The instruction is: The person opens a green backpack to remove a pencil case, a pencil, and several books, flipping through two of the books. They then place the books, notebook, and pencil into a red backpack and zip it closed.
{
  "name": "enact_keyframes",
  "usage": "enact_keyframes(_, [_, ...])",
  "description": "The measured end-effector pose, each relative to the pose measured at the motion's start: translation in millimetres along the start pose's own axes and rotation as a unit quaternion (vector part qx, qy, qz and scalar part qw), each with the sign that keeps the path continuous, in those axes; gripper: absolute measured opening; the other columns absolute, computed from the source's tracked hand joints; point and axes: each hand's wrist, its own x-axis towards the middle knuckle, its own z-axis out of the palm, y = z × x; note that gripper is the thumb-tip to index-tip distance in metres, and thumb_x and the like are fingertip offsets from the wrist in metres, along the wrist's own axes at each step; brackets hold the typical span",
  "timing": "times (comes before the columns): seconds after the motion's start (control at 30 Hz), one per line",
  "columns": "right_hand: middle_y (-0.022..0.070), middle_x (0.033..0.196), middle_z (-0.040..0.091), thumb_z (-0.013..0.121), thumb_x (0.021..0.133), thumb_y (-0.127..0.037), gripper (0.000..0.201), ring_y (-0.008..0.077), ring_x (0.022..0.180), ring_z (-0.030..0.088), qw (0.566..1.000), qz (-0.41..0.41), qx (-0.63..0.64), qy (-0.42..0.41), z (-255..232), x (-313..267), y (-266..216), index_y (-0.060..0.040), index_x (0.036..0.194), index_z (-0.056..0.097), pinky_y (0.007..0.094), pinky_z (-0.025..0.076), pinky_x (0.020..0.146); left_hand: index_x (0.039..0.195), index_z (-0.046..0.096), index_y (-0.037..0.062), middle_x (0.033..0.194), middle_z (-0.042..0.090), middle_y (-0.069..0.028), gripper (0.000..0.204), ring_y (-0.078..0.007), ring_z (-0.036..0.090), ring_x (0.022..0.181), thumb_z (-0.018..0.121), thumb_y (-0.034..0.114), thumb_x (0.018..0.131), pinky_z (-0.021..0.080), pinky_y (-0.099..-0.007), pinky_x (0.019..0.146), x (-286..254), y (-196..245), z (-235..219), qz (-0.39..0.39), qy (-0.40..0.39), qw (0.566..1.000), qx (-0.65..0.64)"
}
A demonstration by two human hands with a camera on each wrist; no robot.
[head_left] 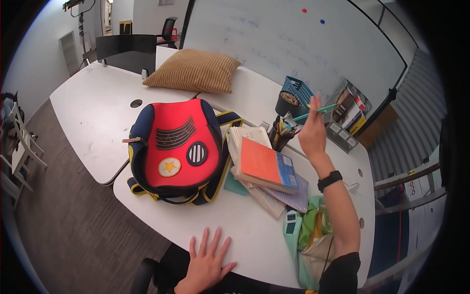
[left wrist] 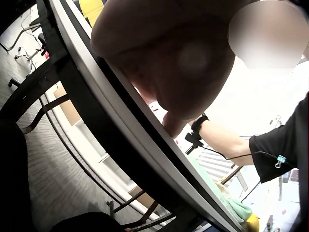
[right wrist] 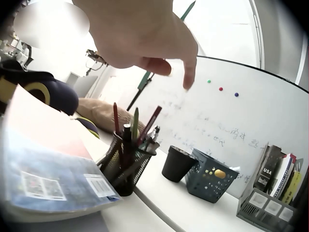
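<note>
Your L hand (head_left: 209,264) lies flat on the table (head_left: 164,215), fingers spread, well this side of the pen cup (right wrist: 128,166). Books (head_left: 264,164) sit nearer you than the cup. Your R hand (head_left: 313,134), fingers closed w/ a green pencil (head_left: 327,109), is up by the cup; blue basket (right wrist: 203,186) behind cup.

Right arm reaching forward, forearm (head_left: 341,210) bare, elbow slightly bent. Right hand (head_left: 312,133) raised, well ahead of the left; fingers pointing away from the body, grip drawn into a pinch. Wrist view: one digit extended, another curled under. Left hand (head_left: 208,260) low and near the torso, back upward, fingers spread and straight, thumb angled out toward the right.
</note>
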Motion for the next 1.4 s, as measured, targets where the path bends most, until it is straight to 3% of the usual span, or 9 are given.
enact_keyframes(0.17, [0.0233, 0.145, 0.047, 0.047, 0.079, 0.010, 0.073, 0.0423, 0.116, 0.056, 0.977, 0.021, 0.012, -0.214, 29, 4, -14, -0.0068, 0.148, 0.034, 0.0480, 0.046, 0.097, 0.147, 0.048, 0.0135, 0.159, 0.031, -0.0200, 0.072, -0.0452, 0.024, 0.147, 0.061, 0.056, 0.090, 0.013, -0.0676, 0.113, 1, -2, 2, -0.003, 0.000, 1.000, 0.004])
enact_keyframes(0.4, [0.0213, 0.107, 0.068, 0.048, 0.076, 0.009, 0.059, 0.0420, 0.096, 0.063, 0.978, 0.046, 0.107, -0.173, -5, 2, -6, -0.0053, 0.133, 0.055, 0.0497, 0.049, 0.088, 0.146, 0.049, 0.0140, 0.158, 0.033, -0.0193, 0.072, -0.0445, 0.024, 0.147, 0.062, 0.056, 0.090, 0.010, -0.0668, 0.114, 0, 0, 1, -0.007, -0.007, 1.000, 0.018])
enact_keyframes(0.63, [0.0214, 0.108, 0.067, 0.048, 0.077, 0.009, 0.053, 0.0406, 0.097, 0.062, 0.973, 0.042, 0.199, -0.108, -70, -34, -28, -0.0039, 0.128, 0.059, 0.0488, 0.049, 0.089, 0.146, 0.049, 0.0148, 0.159, 0.032, -0.0183, 0.072, -0.0448, 0.023, 0.147, 0.063, 0.056, 0.090, 0.010, -0.0669, 0.114, 2, 1, 1, -0.004, -0.013, 0.999, 0.032])
enact_keyframes(0.73, [0.0205, 0.104, 0.067, 0.055, 0.079, 0.004, 0.042, 0.0393, 0.095, 0.062, 0.964, 0.003, 0.171, -0.202, -146, -93, -39, -0.0005, 0.120, 0.062, 0.0465, 0.050, 0.086, 0.147, 0.048, 0.0150, 0.160, 0.031, -0.0182, 0.073, -0.0453, 0.023, 0.147, 0.062, 0.057, 0.090, 0.011, -0.0672, 0.113, 3, 1, -2, -0.007, -0.019, 1.000, 0.015])
enact_keyframes(0.87, [0.0192, 0.098, 0.067, 0.064, 0.086, -0.005, 0.015, 0.0361, 0.082, 0.066, 0.838, 0.082, 0.141, -0.521, -251, -179, -36, -0.0001, 0.100, 0.067, 0.0413, 0.053, 0.076, 0.148, 0.046, 0.0142, 0.160, 0.029, -0.0192, 0.074, -0.0460, 0.021, 0.148, 0.063, 0.056, 0.090, 0.010, -0.0674, 0.113, 4, 3, -5, -0.017, -0.038, 0.999, 0.019])
enact_keyframes(1.0, [0.0217, 0.123, 0.066, 0.063, 0.094, -0.024, 0.033, 0.0394, 0.110, 0.063, 0.817, 0.225, 0.239, -0.475, -300, -264, -34, 0.0033, 0.112, 0.064, 0.0404, 0.051, 0.090, 0.149, 0.044, 0.0117, 0.161, 0.027, -0.0203, 0.077, -0.0477, 0.019, 0.148, 0.065, 0.054, 0.089, 0.009, -0.0683, 0.114, 10, 5, -9, -0.018, -0.066, 0.997, 0.023])
enact_keyframes(1.1, [0.0160, 0.090, 0.066, 0.065, 0.087, -0.006, 0.009, 0.0331, 0.075, 0.065, 0.838, 0.392, 0.150, -0.347, -318, -271, -60, -0.0014, 0.095, 0.068, 0.0387, 0.053, 0.068, 0.150, 0.041, 0.0101, 0.162, 0.024, -0.0209, 0.079, -0.0507, 0.016, 0.148, 0.069, 0.048, 0.087, 0.009, -0.0677, 0.115, 19, 11, -13, -0.015, -0.090, 0.996, 0.017])
enact_keyframes(1.23, [0.0128, 0.088, 0.064, 0.066, 0.087, -0.006, 0.010, 0.0315, 0.077, 0.065, 0.789, 0.503, 0.105, -0.337, -298, -318, -68, -0.0014, 0.096, 0.067, 0.0393, 0.052, 0.067, 0.148, 0.042, 0.0086, 0.160, 0.026, -0.0210, 0.079, -0.0537, 0.019, 0.145, 0.077, 0.035, 0.083, 0.017, -0.0654, 0.116, 35, 24, -15, 0.046, -0.109, 0.993, -0.003])
enact_keyframes(1.4, [0.0122, 0.091, 0.063, 0.065, 0.086, -0.006, 0.018, 0.0356, 0.080, 0.063, 0.873, 0.414, 0.045, -0.255, -277, -330, -71, -0.0048, 0.104, 0.066, 0.0426, 0.051, 0.071, 0.144, 0.045, 0.0041, 0.156, 0.035, -0.0199, 0.075, -0.0486, 0.032, 0.141, 0.076, 0.039, 0.086, 0.033, -0.0537, 0.114, 48, 72, -6, 0.223, -0.123, 0.959, -0.124])
